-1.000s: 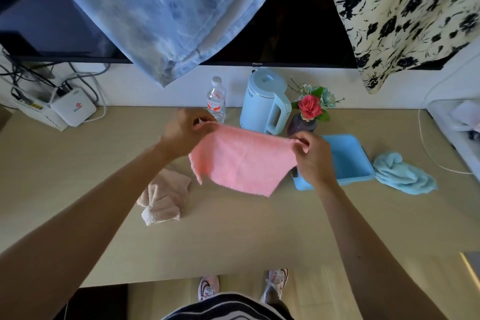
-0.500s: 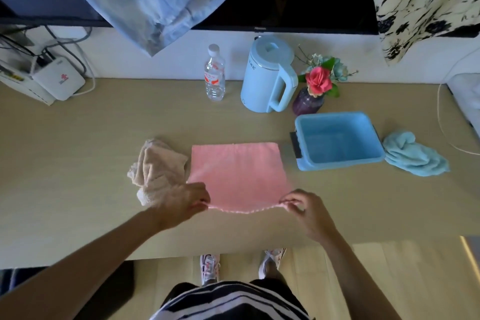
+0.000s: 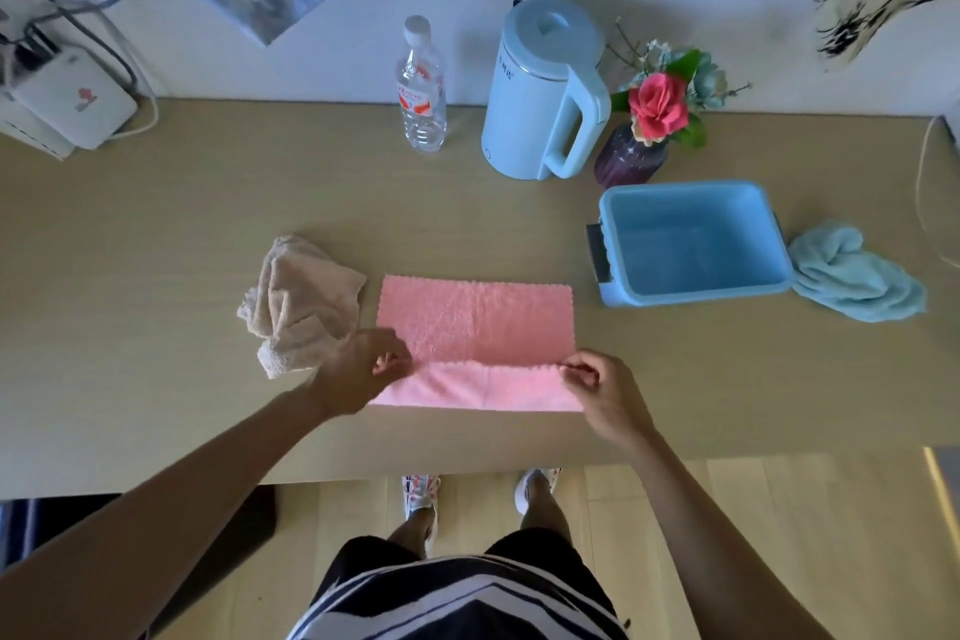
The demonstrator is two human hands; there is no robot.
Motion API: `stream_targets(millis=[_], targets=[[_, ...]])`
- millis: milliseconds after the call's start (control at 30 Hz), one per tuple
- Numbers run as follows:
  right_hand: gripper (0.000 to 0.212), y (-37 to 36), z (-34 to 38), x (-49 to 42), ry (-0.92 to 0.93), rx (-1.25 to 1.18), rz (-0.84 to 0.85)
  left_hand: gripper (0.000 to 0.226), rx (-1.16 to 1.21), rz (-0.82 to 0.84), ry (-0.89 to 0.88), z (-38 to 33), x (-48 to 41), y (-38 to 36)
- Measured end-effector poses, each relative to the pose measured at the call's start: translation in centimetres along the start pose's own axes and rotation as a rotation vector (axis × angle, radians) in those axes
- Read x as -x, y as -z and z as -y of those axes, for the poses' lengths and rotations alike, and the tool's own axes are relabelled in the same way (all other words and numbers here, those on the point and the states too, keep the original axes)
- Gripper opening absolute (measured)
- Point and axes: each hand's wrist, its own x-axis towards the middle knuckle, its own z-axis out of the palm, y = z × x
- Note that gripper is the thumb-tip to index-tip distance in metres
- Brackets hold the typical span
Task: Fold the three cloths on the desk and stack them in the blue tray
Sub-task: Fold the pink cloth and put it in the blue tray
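**Pink cloth: 1st fold started, tray w/ nothing in it**

Vs. half a sec ago: then one flat layer, near edge pinched at both corners. Now near strip of pink cloth [image 3: 475,322] turned over toward frame top, its fringed edge lying across the sheet approx. a third of the way up. Pinched at that edge's left end by left hand [image 3: 363,372], at the right end by right hand [image 3: 602,387], thumb + forefinger each. Centre of frame, on desk [image 3: 156,276], just right of beige cloth [image 3: 301,299].

For the task: fold no. 1 of cloth no. 1 begun, not done. Prob. needs edge carried on to far edge, then a crosswise fold to fit tray.

Containers: blue tray [image 3: 685,188] right of centre, bare bottom showing, nothing inside. Crumpled against its right wall: blue cloth [image 3: 857,281], unfolded. Beige also unfolded. So 0 of 3 stacked. Upper centre: kettle [image 3: 540,94], lid shut, contents unseen; bottle [image 3: 422,88], capped, level can't tell.
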Motion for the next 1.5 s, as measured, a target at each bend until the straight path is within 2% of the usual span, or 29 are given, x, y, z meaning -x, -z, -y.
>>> stream_targets(millis=[133,333,567,933,1233,1500], targets=[[0.004,-1.0,0.1,-3.7,-0.028,-0.024,-0.126,0.012,-0.052,-0.122,0.017,-0.2,-3.9,0.9],[0.008,-3.8,-0.6,-7.6,-0.090,-0.088,-0.273,0.011,-0.105,-0.147,0.072,1.5,-7.5,0.9],[0.009,-4.5,-1.1,-9.8,0.021,-0.054,-0.405,0.014,-0.148,-0.191,0.085,1.0,-8.7,0.5],[0.012,-4.6,-1.5,-11.5,0.063,0.014,-0.449,0.022,-0.149,-0.239,0.080,1.3,-10.2,0.0],[0.014,-4.8,-1.1,-13.0,0.021,0.181,-0.462,0.022,-0.194,-0.288,0.078,1.7,-11.3,-0.9],[0.014,-4.9,-1.0,-14.2,-0.074,0.225,-0.415,0.019,-0.273,-0.302,0.127,2.4,-12.6,-1.2]])
